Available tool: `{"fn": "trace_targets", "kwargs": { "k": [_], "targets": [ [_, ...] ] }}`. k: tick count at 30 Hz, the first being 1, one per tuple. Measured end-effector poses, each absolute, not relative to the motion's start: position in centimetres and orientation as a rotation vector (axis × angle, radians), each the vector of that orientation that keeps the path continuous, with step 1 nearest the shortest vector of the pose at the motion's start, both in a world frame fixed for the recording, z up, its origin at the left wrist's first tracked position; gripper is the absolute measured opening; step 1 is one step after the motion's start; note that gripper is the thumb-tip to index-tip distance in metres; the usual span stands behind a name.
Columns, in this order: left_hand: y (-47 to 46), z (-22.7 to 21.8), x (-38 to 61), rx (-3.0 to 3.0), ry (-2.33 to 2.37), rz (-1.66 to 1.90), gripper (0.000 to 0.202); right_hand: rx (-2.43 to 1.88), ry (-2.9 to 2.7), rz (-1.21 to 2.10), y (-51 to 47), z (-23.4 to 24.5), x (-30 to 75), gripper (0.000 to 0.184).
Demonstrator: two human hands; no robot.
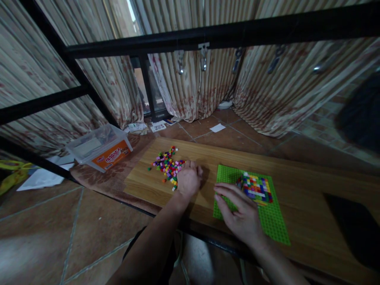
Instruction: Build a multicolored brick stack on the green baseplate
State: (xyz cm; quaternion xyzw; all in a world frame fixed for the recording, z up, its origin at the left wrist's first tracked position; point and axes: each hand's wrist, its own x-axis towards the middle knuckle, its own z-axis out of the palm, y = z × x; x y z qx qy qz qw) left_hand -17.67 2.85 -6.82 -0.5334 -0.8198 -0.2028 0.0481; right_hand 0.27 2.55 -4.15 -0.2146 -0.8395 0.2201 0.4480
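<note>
My left hand [189, 179] rests at the right edge of a heap of small colourful toy bricks [168, 163], its fingers curled down toward the wooden top. Whatever its fingertips may hold is hidden. Over the left part of a green studded baseplate [276, 221], my right hand [240, 211] has thumb and fingers drawn together in a pinch, with the tips pointing left. Anything between those tips is too small to make out. Just beyond the right hand, a multicoloured block of bricks [257, 188] stands on the baseplate, partly covered by the hand.
The long wooden table [208, 156] carries the bricks and a dark flat object [353, 225] at the right. A clear plastic box [101, 146] with an orange label stands beyond its left end. Black metal bars [190, 41] cross in front of striped curtains [190, 87].
</note>
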Motion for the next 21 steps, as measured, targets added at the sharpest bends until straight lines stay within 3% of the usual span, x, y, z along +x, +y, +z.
{"fn": "trace_targets", "kwargs": {
  "k": [5,8,10,13,16,18,21],
  "targets": [
    [3.0,-6.5,-18.4,-1.531,-2.489,-0.868,0.021,-0.615,-2.094,0.671,2.6,-5.5,-0.9,0.022],
    [3.4,-5.8,-19.2,-1.44,-2.553,-1.27,0.023,-0.65,-2.082,0.723,2.7,-5.7,-1.2,0.021],
    [3.6,-4.9,-19.9,-1.268,-2.606,-1.784,0.025,-0.66,-2.065,0.749,2.8,-5.7,-1.3,0.02],
    [3.4,-3.3,-20.7,-0.756,-2.52,-2.876,0.021,-0.671,-2.01,0.785,3.1,-5.4,-1.4,0.019],
    [2.8,-1.8,-20.3,-0.492,-1.993,-3.884,0.015,-0.703,-1.916,0.811,3.4,-4.8,-1.4,0.018],
    [2.4,-1.4,-19.2,-0.38,-1.598,-4.247,0.016,-0.722,-1.863,0.811,3.4,-4.1,-1.4,0.019],
    [2.3,-1.4,-17.0,-0.309,-1.413,-4.42,0.019,-0.716,-1.843,0.792,3.1,-2.9,-1.5,0.02]
  ]
}}
